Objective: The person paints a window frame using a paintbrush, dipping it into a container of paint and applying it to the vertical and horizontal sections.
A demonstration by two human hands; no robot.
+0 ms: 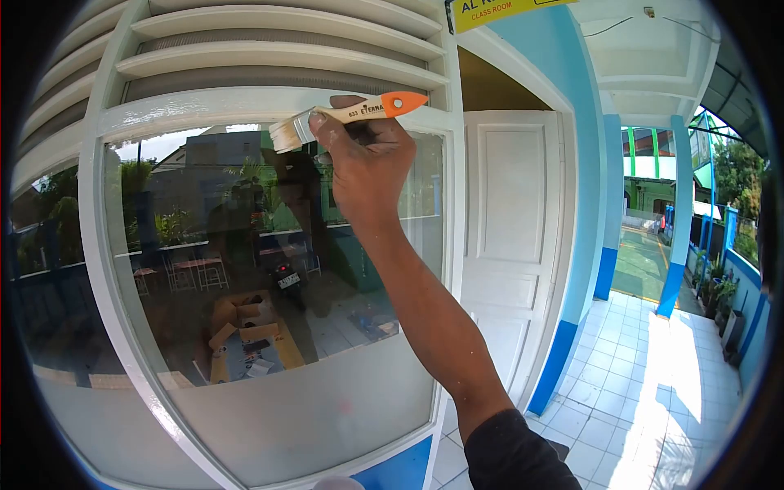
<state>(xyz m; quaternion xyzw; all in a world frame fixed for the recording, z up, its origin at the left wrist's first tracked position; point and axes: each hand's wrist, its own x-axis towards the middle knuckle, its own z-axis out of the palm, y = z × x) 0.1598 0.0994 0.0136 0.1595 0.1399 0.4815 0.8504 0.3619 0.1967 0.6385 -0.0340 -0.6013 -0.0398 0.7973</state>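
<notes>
My right hand (372, 175) is closed around a flat paintbrush (363, 110) with a pale handle, an orange end and a metal ferrule. Its whitish bristles point left and overlap the lower edge of the white window frame's top rail (204, 109). Below the brush is the dark window pane (220, 212), which mirrors a yard, chairs and a motorbike. Wet-looking shine shows on the rail to the left of the bristles. My left hand is out of view.
Slatted louvres (286, 57) run above the window. To the right are a white panelled door (513, 196), a light and dark blue wall (584, 204) and a tiled walkway (604, 359). A yellow sign (506, 10) hangs overhead. A pale rounded object (338, 483) peeks in at the bottom edge.
</notes>
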